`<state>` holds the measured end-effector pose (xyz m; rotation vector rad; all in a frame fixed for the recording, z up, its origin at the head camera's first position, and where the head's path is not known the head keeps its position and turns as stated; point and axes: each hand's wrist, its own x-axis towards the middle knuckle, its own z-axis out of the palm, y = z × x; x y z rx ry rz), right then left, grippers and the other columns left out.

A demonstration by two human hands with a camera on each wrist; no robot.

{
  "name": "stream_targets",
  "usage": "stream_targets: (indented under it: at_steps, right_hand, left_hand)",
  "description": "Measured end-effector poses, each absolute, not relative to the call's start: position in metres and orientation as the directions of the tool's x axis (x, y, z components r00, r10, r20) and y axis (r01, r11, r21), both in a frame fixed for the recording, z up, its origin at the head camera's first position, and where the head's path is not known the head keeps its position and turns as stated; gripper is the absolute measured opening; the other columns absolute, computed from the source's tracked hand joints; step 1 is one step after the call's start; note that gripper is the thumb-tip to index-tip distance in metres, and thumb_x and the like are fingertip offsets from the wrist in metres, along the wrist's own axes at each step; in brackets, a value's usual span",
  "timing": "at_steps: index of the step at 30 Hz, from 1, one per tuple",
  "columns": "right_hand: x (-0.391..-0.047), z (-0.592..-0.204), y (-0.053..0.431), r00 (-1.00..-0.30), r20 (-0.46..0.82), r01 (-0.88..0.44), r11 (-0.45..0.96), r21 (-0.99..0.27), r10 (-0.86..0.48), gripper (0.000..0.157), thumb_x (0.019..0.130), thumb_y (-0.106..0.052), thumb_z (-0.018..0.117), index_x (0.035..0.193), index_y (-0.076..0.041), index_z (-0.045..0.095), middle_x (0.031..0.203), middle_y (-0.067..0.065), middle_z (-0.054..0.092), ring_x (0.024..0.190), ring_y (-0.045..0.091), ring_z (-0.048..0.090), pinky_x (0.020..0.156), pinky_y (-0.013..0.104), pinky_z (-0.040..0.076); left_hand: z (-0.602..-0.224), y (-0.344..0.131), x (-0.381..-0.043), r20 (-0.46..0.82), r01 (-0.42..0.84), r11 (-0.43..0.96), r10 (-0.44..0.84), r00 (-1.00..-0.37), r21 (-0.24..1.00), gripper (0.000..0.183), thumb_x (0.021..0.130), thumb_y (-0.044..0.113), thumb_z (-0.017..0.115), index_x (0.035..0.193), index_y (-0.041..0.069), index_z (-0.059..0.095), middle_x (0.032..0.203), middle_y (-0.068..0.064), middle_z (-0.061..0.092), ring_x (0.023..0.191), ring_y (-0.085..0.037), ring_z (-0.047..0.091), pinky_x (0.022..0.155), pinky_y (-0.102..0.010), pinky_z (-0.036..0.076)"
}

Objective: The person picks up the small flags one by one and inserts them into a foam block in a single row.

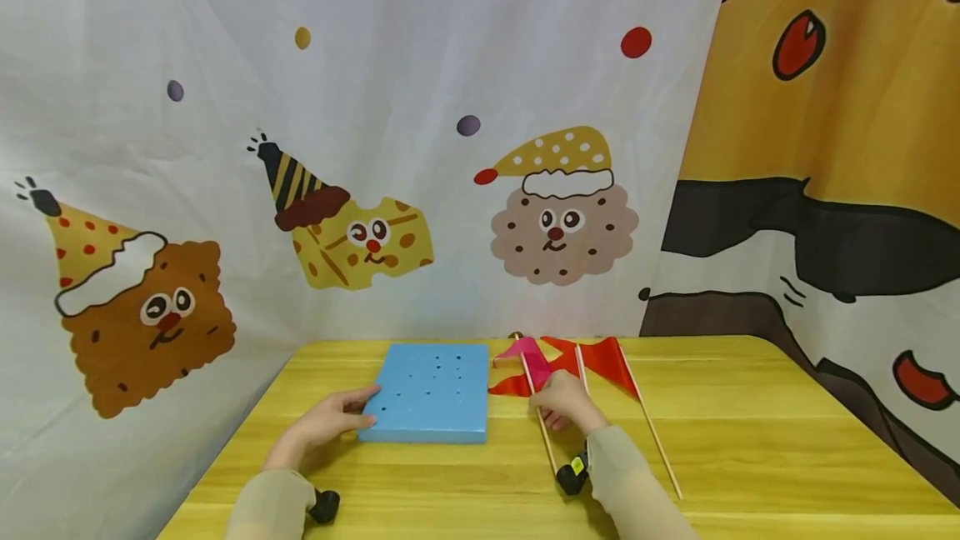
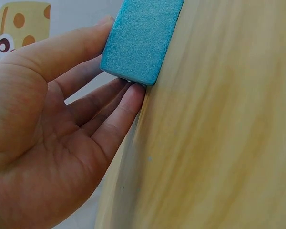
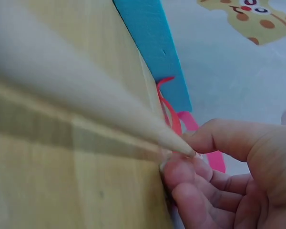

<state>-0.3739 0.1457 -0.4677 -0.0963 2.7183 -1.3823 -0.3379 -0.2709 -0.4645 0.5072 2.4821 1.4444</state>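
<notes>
A light blue board (image 1: 442, 407) with several small holes in its top lies on the table. At its left edge is my left hand (image 1: 333, 419), thumb on the top and fairly straight fingers against the side. In the left wrist view, the fingertips touch the blue board (image 2: 138, 43) at its corner. My right hand (image 1: 566, 400) pinches the wooden stick of a pink flag (image 1: 534, 357) between thumb and fingers. The stick (image 3: 109, 105) runs close past the right wrist camera. Two red flags (image 1: 609, 361) on sticks lie beside and under this hand.
The yellow wood-grain table (image 1: 750, 423) ends at a cloth backdrop (image 1: 420, 107) with cartoon figures. One red flag's long stick (image 1: 660, 448) slants toward the near side of the table. A small gold-coloured thing (image 1: 515, 335) shows at the far edge.
</notes>
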Motion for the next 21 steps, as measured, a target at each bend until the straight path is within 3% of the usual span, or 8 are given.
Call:
stream_targets:
  at_steps: [10,21]
  right_hand:
    - [-0.376,-0.469,0.153,-0.980,-0.157,0.090,0.435,-0.896,-0.121,0.013,0.078,-0.009,0.072,0.073,0.000,0.065,0.057,0.005,0.055,0.042,0.014,0.053,0.044,0.029,0.053]
    - [-0.383,-0.471,0.164,-0.959,-0.205,0.150,0.264,-0.953,-0.195,0.027,0.090,-0.019,0.066,0.096,0.008,0.068,0.074,0.011,0.070,0.048,0.012,0.056,0.051,0.025,0.053]
  left_hand:
    - [-0.464,-0.272,-0.338,0.001,0.202,0.438,0.417,-0.909,0.876,0.068,0.093,0.022,0.068,0.149,-0.001,0.036,0.148,-0.033,0.031,0.132,-0.049,0.034,0.100,-0.053,0.041]
    - [-0.463,-0.271,-0.338,-0.006,0.195,0.435,0.419,-0.908,0.879,0.067,0.093,0.021,0.067,0.149,-0.001,0.035,0.149,-0.032,0.029,0.133,-0.049,0.033,0.100,-0.052,0.042]
